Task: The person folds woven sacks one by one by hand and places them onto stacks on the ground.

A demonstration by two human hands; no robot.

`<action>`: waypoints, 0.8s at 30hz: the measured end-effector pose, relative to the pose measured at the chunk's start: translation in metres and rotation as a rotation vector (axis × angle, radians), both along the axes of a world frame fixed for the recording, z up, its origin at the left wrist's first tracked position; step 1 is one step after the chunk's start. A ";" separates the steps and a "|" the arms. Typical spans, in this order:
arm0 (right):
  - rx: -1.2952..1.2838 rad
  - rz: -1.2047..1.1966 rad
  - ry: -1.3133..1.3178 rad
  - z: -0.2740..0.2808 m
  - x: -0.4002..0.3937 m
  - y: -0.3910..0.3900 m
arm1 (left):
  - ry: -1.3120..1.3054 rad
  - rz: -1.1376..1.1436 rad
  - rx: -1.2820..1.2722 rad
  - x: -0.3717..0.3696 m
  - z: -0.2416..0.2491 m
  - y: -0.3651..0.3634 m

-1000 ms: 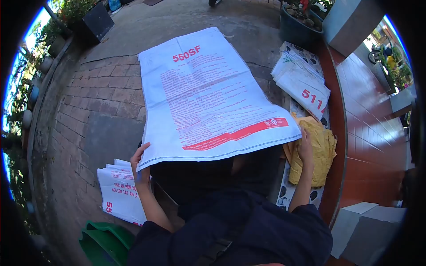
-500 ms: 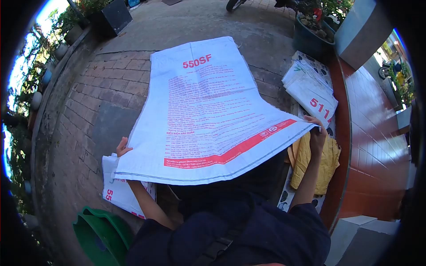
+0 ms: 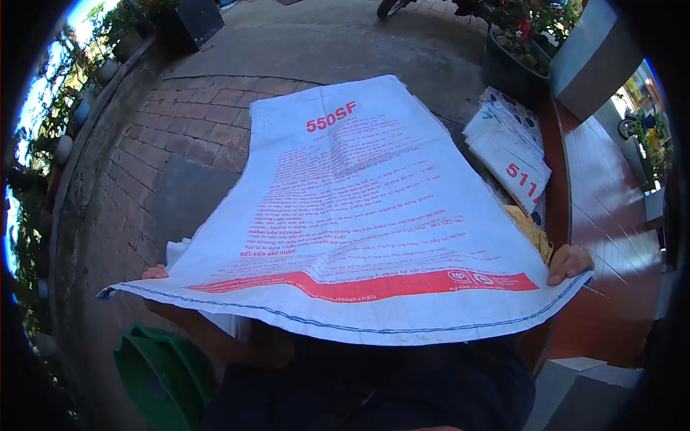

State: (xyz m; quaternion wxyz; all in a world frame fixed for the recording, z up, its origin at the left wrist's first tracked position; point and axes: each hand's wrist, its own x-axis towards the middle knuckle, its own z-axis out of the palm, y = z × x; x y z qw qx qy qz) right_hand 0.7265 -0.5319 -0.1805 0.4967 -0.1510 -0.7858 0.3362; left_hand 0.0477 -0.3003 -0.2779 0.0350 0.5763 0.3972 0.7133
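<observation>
A large white woven sack (image 3: 345, 215) printed with red text and "550SF" is spread out in front of me, its blue-stitched edge nearest my body. At the sack's left edge, my left hand (image 3: 155, 272) grips it, with only some fingertips showing above the cloth. My right hand (image 3: 569, 264) is closed on the near right corner. The sack hides part of a folded white sack (image 3: 228, 323) at the lower left and most of a yellow sack (image 3: 530, 228) at the right.
Folded white sacks marked "511" (image 3: 510, 154) lie at the right beside a red tiled ledge (image 3: 604, 215). A green plastic container (image 3: 162, 373) stands at the lower left. Potted plants (image 3: 519, 54) and a motorbike wheel (image 3: 392, 7) are farther off.
Both hands have moved outward and lower, stretching the sack's near edge wider and closer to me. The sack now covers more of the yellow sack and the folded sack at the left.
</observation>
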 end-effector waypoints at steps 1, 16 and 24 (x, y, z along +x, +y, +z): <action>-0.021 0.009 0.009 0.004 -0.005 0.001 | 0.000 0.035 -0.011 -0.002 0.002 0.000; -0.213 0.210 -0.023 0.017 -0.011 0.037 | 0.034 0.293 -0.103 -0.009 0.002 0.009; -0.286 0.304 0.094 0.008 -0.016 0.044 | 0.061 0.355 -0.137 -0.003 0.007 0.021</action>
